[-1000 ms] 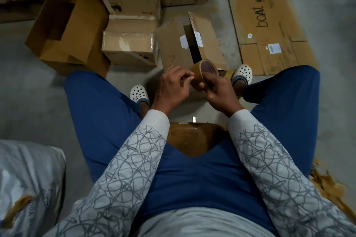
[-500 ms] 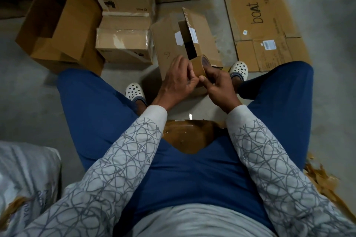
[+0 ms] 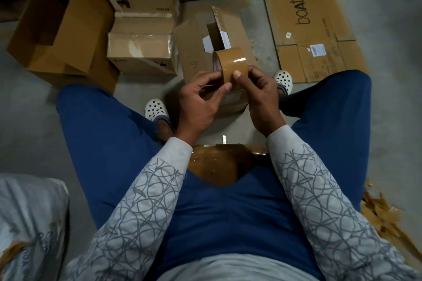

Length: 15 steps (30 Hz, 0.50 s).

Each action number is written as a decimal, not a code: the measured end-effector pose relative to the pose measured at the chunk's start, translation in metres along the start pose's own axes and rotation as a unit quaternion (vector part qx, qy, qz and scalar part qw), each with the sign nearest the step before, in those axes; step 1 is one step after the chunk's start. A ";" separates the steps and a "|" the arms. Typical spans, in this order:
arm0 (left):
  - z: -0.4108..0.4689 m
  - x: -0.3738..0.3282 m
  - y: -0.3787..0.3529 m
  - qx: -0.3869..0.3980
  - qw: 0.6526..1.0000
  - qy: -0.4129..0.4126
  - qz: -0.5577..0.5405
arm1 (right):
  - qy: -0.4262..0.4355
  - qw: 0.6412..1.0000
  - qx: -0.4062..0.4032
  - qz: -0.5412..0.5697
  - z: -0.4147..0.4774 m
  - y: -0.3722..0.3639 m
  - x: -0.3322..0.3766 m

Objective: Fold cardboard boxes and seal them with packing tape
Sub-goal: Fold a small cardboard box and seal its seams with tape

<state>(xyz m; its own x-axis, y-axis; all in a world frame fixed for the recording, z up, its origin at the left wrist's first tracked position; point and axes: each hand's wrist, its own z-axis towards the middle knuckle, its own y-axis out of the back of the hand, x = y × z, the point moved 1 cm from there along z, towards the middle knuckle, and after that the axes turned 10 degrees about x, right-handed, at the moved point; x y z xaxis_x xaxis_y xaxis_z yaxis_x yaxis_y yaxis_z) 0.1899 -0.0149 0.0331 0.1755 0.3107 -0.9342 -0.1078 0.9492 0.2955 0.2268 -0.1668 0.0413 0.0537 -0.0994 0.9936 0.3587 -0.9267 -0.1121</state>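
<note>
A roll of brown packing tape (image 3: 231,64) is held up between my knees, its broad outer face turned toward me. My right hand (image 3: 258,91) grips the roll from the right, thumb pressed on the tape surface. My left hand (image 3: 201,96) holds its left side, fingers curled at the rim and thumb tip on the tape near the right thumb. Behind the roll, on the floor, lies a small cardboard box (image 3: 196,52) with one flap raised and white labels on it. Its near part is hidden by my hands.
Two closed boxes (image 3: 141,52) are stacked at the back left beside a large open carton (image 3: 61,29). A flattened "boat" cardboard sheet (image 3: 312,29) lies at the right. A taped brown surface (image 3: 219,164) sits under me. A grey sack (image 3: 29,223) is at the lower left, cardboard scraps (image 3: 379,214) at the lower right.
The roll has been turned in my hands: its open core faced me a second ago, and its broad taped face does so at present. Both thumbs have shifted onto that face.
</note>
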 end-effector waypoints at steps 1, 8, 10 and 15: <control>0.000 0.001 0.000 -0.001 1.000 -0.012 0.011 | 0.001 1.000 -0.002 0.006 0.000 -0.001 0.001; 0.000 0.000 -0.004 -0.022 0.986 -0.100 0.132 | -0.025 0.994 0.019 0.103 0.002 -0.008 0.000; 0.000 0.002 -0.005 -0.031 0.974 -0.128 0.185 | -0.052 0.985 0.033 0.159 0.002 -0.012 -0.001; -0.004 -0.001 -0.008 -0.022 0.950 -0.173 0.257 | -0.106 0.946 0.034 0.304 0.000 -0.018 0.002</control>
<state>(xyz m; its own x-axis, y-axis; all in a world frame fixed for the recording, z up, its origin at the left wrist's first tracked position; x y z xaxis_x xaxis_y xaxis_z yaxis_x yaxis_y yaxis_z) 0.1867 -0.0229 0.0309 0.3987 0.7382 -0.5441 -0.3059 0.6664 0.6800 0.2202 -0.1509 0.0456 0.4534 -0.5252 0.7202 0.2597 -0.6951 -0.6704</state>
